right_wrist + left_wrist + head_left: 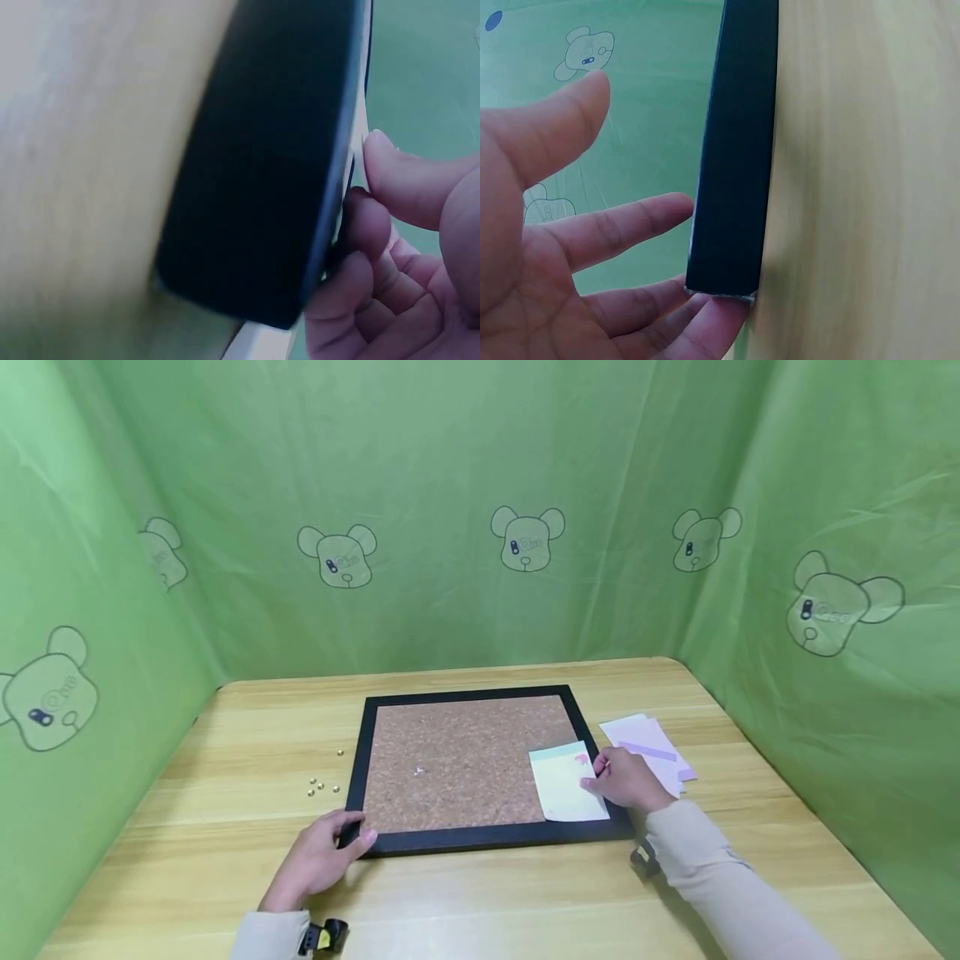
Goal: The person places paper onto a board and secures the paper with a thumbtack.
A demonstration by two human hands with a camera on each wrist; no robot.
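A cork board with a black frame lies on the wooden table. My right hand pinches the right edge of a pale note sheet between thumb and fingers. The sheet, with a mint band and a pink picture on top, lies over the board's lower right part. In the right wrist view, curled fingers sit close to the frame's side. My left hand rests at the board's lower left corner. The left wrist view shows its fingers fairly straight against the frame, with the thumb raised away.
Several small gold thumbtacks lie left of the board. More pale pink and lilac paper sheets overlap on the table to its right. A small whitish spot marks the cork. Green curtains with bear prints surround the table.
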